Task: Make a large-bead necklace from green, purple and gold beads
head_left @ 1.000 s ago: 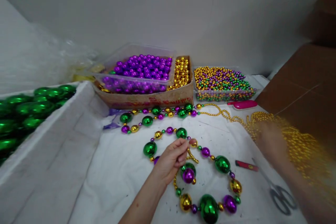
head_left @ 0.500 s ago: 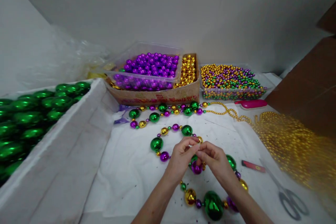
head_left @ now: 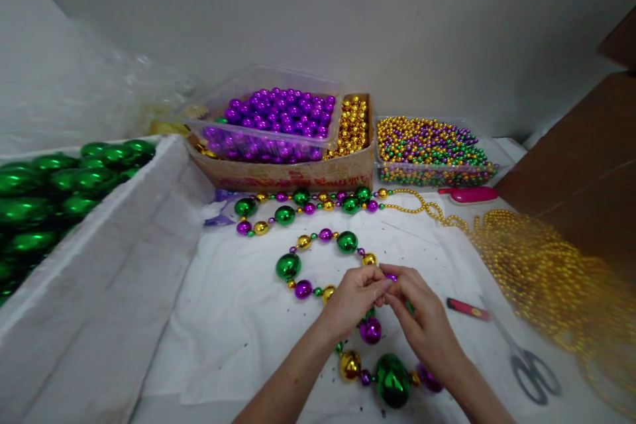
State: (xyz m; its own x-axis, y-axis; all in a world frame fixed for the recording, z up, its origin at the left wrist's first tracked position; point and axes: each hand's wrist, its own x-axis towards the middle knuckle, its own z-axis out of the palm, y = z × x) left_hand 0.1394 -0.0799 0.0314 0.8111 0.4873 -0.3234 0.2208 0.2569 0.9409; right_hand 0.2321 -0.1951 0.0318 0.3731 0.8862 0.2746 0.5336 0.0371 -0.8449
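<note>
A necklace of big green, purple and gold beads (head_left: 318, 258) lies in a loop on the white cloth (head_left: 233, 318). My left hand (head_left: 355, 298) and my right hand (head_left: 422, 321) meet over its middle, fingertips pinched together on the strand near a small purple bead. A purple bead (head_left: 370, 330) hangs just below my fingers. A large green bead (head_left: 391, 379) and a gold bead (head_left: 350, 365) of the same loop lie nearest me, under my wrists.
A second beaded strand (head_left: 303, 205) lies behind. Further back stand a tub of purple beads (head_left: 278, 112), a cardboard box of gold beads (head_left: 350, 126) and a tub of mixed small beads (head_left: 432, 146). Green balls (head_left: 54, 192) fill a box left. Gold strands (head_left: 541, 271), scissors (head_left: 534, 364), a red lighter (head_left: 462, 308) and a pink tool (head_left: 470, 195) lie right.
My right hand came in from the gold strands on the right and joined my left hand on the necklace. Both hands now sit slightly nearer me.
</note>
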